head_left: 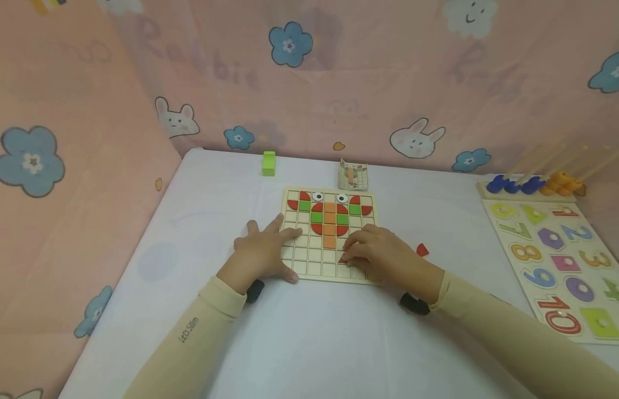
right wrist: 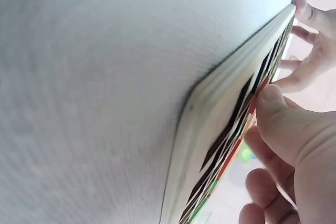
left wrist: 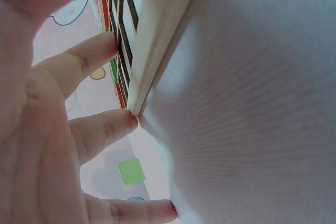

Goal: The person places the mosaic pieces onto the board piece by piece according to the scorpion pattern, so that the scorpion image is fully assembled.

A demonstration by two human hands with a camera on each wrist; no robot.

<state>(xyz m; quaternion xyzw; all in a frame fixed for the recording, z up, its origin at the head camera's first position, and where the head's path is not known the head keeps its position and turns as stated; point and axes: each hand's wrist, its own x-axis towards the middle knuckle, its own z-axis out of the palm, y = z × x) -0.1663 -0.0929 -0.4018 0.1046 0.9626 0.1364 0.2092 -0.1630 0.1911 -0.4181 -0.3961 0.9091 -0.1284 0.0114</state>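
Note:
A wooden grid board (head_left: 314,270) lies on the white table, with red, green and orange pieces and two eye tiles set in its upper squares. My left hand (head_left: 259,250) is spread at the board's left side, with some fingertips on its edge and squares. In the left wrist view, those straight fingers (left wrist: 92,56) meet the rim and one reaches the tabletop. Over the lower right squares, my right hand (head_left: 381,252) pinches a small red quarter-circle piece (head_left: 342,258) between thumb and fingers. That piece shows partly behind the thumb in the right wrist view.
Another red piece (head_left: 422,250) lies right of the board. Behind it stand a folded picture card (head_left: 353,180) and a green block (head_left: 269,165). On the right are a number puzzle board (head_left: 536,221) and a pegged stand with blue and orange pieces (head_left: 533,187).

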